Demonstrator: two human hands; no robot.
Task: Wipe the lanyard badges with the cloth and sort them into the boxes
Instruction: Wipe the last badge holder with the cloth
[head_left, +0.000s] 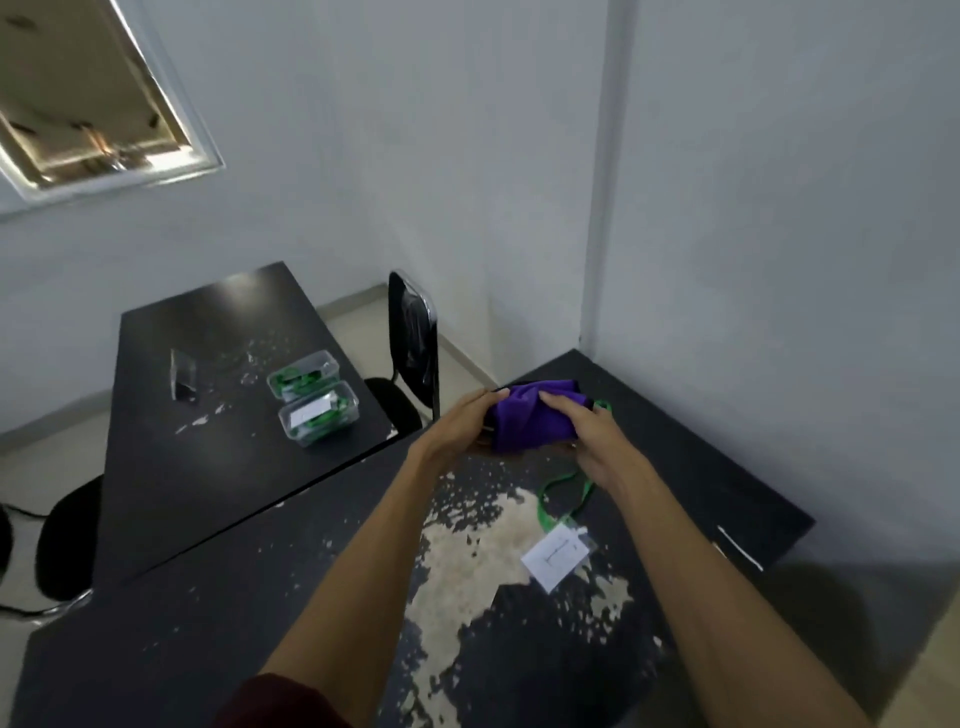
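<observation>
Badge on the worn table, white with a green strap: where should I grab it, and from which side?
Probably the green strap close to the white badge, pinched from above. The card lies flat on the table, offering no raised edge, while the strap loops toward the right hand, now on the purple cloth.

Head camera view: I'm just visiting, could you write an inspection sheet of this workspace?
Surface: near black table, top worn in pale patches; second black table at its left.
Job's things: purple cloth bunched up; white badge on green lanyard lying flat on near table; two clear boxes holding green lanyards on second table.
Clutter: small clear object on second table, kind unclear.
Grippers: left hand and right hand both grip the cloth.
Cables: nothing seen.
Surroundings: black chair, grey walls, window.
</observation>
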